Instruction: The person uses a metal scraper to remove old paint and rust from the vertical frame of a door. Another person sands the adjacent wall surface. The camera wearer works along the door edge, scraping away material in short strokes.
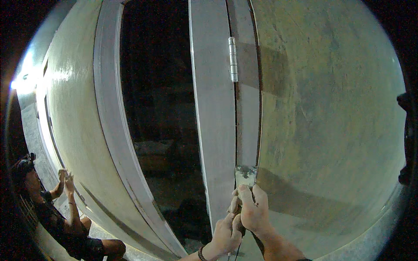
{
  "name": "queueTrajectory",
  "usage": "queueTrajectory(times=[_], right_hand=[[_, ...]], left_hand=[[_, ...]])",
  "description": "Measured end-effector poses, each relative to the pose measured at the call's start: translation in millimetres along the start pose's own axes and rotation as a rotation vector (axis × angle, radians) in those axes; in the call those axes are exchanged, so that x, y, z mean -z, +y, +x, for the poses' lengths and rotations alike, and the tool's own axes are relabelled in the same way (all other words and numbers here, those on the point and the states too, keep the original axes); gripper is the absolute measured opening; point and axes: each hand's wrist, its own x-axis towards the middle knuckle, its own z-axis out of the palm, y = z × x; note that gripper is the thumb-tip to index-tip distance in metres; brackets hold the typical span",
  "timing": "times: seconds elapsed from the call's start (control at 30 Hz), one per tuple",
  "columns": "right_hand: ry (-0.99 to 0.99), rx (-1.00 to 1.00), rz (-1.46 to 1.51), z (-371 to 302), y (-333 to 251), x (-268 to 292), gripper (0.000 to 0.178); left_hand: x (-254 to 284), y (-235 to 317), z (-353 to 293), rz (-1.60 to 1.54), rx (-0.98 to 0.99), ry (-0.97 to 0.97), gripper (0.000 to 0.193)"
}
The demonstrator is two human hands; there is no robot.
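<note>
My right hand is closed around a putty knife, its thumb pressed just under the blade. The wide metal blade points upward, smeared with dark and pale residue, against the narrow frame strip beside the door edge. My left hand is closed directly beside and below the right, its fingers curled at the knife's lower left. Both hands hide the handle. Whitish dust covers the fingers. Higher up, a silver hinge joins the grey-white door stile to the strip.
A patchy greenish wall stands to the right of the frame. Dark glass fills the panel on the left. At the far left a person in dark clothes sits low, hands raised to the wall. A bright lamp shines there.
</note>
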Motion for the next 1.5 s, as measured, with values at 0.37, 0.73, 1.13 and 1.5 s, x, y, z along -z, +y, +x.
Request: queueTrajectory(times=[0.37,0.73,1.13,1.5], right_hand=[[0.036,-0.006,-0.037,3.6,-15.4,10.5,0.023],[0.029,0.008,-0.036,27.5,-40.8,-24.8,0.028],[0.033,0.070,-0.101,43.4,-46.1,-35.8,0.029],[0.011,0.153,-0.138,50.7,-63.6,-34.4,0.030]], left_hand=[[-11.6,28.9,-0.7,0.101,-0.102,-0.021,0.026],[23.8,58.6,28.9,0.093,0.189,-0.259,0.041],[17.4,51.6,52.7,0.003,-0.318,0.119,0.032],[27.2,75.7,55.1,0.020,-0.154,-0.120,0.039]])
